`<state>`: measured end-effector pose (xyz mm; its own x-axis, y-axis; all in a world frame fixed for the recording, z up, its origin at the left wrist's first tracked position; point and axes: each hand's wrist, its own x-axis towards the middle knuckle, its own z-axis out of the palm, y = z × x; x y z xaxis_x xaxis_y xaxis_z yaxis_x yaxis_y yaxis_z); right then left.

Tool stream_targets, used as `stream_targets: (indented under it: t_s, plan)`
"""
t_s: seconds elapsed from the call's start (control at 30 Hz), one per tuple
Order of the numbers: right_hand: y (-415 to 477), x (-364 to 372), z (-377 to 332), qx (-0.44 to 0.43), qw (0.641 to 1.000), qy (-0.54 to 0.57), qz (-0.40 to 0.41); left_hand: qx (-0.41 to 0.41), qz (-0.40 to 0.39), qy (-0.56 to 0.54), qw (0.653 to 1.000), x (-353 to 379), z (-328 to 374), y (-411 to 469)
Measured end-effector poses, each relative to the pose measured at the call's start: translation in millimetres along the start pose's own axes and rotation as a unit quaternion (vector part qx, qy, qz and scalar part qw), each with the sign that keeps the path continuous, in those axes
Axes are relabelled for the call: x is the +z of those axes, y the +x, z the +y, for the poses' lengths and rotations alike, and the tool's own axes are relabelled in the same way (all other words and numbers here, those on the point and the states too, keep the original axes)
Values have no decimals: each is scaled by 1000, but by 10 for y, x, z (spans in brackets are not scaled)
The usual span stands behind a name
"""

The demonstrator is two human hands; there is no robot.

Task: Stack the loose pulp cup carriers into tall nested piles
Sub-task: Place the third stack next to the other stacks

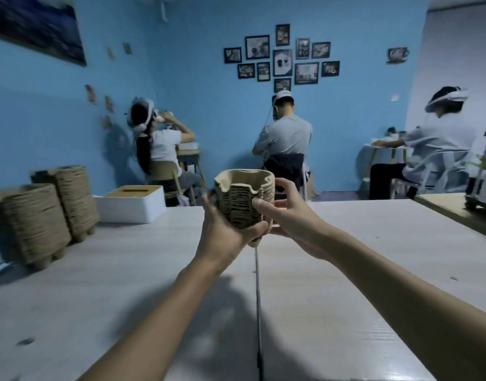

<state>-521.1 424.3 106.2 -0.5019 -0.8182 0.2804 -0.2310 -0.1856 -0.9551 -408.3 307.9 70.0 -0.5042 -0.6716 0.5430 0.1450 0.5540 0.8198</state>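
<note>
Left grip [222, 229] and right grip [287, 213] clasp the short, brown, nested pulp-carrier stack [243, 200] aloft — uneven squeezing may splay its layers.

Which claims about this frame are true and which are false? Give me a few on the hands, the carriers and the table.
1. The left hand and right hand both grip a short nested stack. True.
2. A near pile and a far pile, both tall, stand on the left of the table. True.
3. The white box sits to the right of the stack. False: it is on the left, beside the far pile.
4. The stack rests on the table. False: the hands hold it up in the air above the table.
</note>
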Motion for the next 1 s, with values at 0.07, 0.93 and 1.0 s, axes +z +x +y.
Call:
stream_targets:
  t_s: [0.07,0.93,1.0]
  plan:
    - [104,451,1,6,999,19,-28,3,39,35,999,-441,-79,-39]
    - [869,4809,648,87,964,32,-250,-156,221,135,953,-4359,-1344,-602]
    - [896,4925,715,84,967,23,-239,-159,218,142,952,-4463,-1406,-595]
